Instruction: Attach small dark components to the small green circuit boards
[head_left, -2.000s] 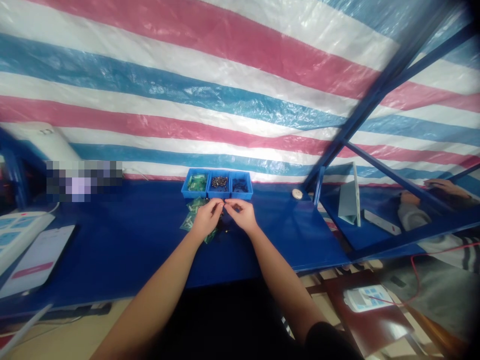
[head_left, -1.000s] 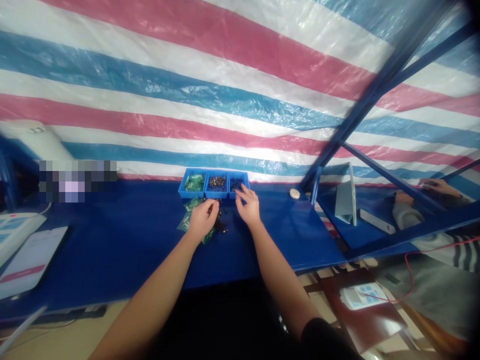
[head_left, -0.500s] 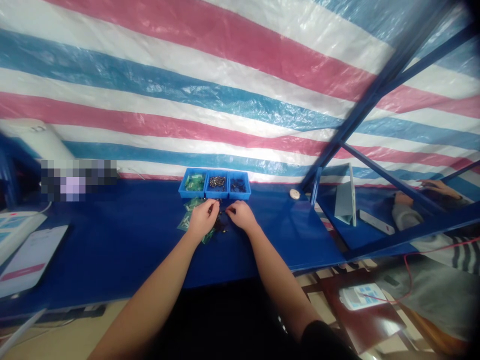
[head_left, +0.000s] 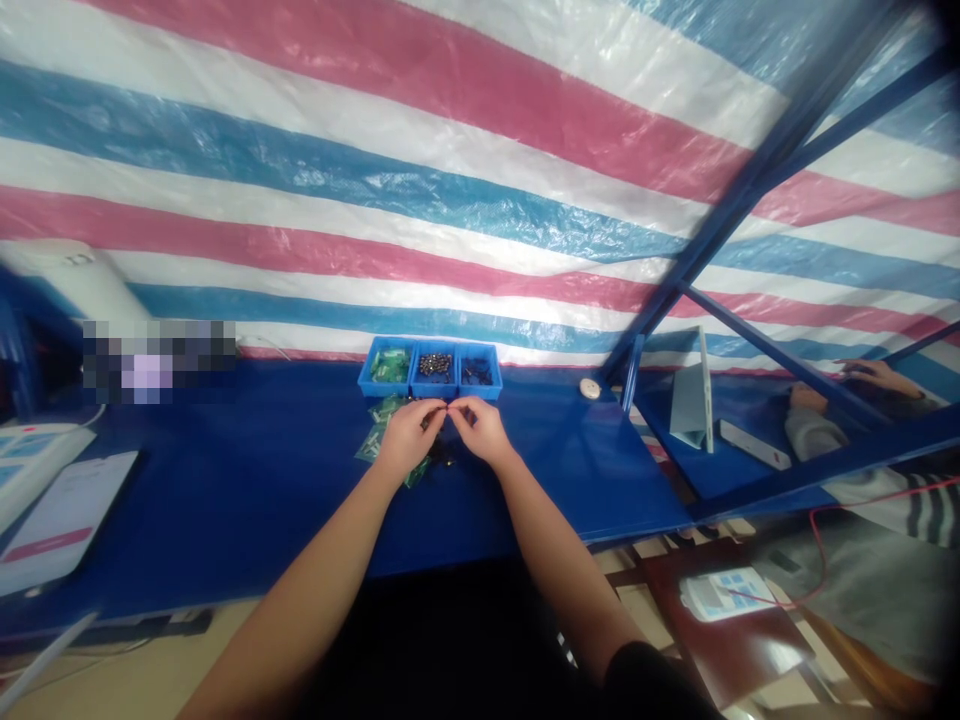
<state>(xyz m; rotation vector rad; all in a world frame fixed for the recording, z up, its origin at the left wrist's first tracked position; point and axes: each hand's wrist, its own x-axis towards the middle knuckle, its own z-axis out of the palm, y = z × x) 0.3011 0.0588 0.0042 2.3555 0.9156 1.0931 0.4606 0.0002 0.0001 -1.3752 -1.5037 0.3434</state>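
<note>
My left hand (head_left: 409, 437) and my right hand (head_left: 481, 430) meet fingertip to fingertip just in front of three joined blue bins. Both are closed in a pinch; whatever sits between the fingers is too small to make out. The left bin holds green packets (head_left: 390, 366), the middle one small metallic pieces (head_left: 435, 364), the right one small dark parts (head_left: 475, 373). Beside and under my left hand lie more green packets (head_left: 370, 446) on the blue table. Small dark pieces (head_left: 442, 458) lie below the fingers, partly hidden by my hands.
A round pale object (head_left: 590, 388) lies right of the bins, near a blue metal frame (head_left: 631, 375). At far left are a phone-like tablet (head_left: 67, 520) and a white device (head_left: 34, 455). Beyond the frame, another person's hand (head_left: 877, 378) is near a standing tablet (head_left: 691, 400).
My right hand has moved slightly left and up, so its fingertips now meet those of my left hand. Before, a small gap separated them.
</note>
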